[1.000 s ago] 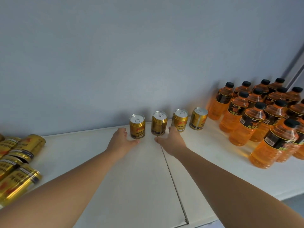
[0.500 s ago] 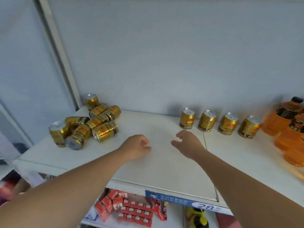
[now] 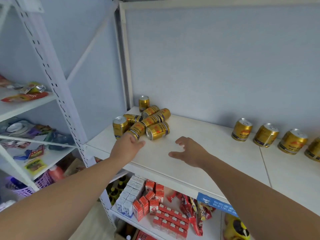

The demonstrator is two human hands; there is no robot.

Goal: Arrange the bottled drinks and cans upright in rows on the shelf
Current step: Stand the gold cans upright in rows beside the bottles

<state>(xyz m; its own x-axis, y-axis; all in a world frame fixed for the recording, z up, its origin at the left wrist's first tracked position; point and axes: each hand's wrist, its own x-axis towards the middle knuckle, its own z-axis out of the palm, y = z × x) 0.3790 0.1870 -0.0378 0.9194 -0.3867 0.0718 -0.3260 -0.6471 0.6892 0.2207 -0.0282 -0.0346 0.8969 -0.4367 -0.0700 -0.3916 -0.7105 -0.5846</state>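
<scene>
Two bare arms reach out over a big white shelf (image 3: 199, 153). It has a pale blue wall behind it. Below it sits a lower shelf (image 3: 147, 224) full of small red boxes (image 3: 169, 219) and white boxes (image 3: 129, 194). Off to the left stands another rack (image 3: 57, 94) with snack bags (image 3: 24, 94) on it.

On the big shelf, near the back left corner, lies a pile of gold cans (image 3: 149, 122). Most of them lie on their sides and touch each other. One can (image 3: 120, 126) at the left of the pile stands up. Another can (image 3: 143, 103) stands up at the very back by the corner post. Well apart from the pile, on the right, a row of gold cans (image 3: 270, 137) stands up along the wall, one beside the next.

The left hand (image 3: 127, 147) is at the front of the pile. Its fingers (image 3: 134, 138) are loosely curled and touch the end of the nearest lying can (image 3: 136, 130), but they do not hold it yet. The right hand (image 3: 188, 150) hangs just over the bare shelf, near the pile but not touching any can. Its fingers (image 3: 181, 141) are spread wide and bent, and it holds nothing.
</scene>
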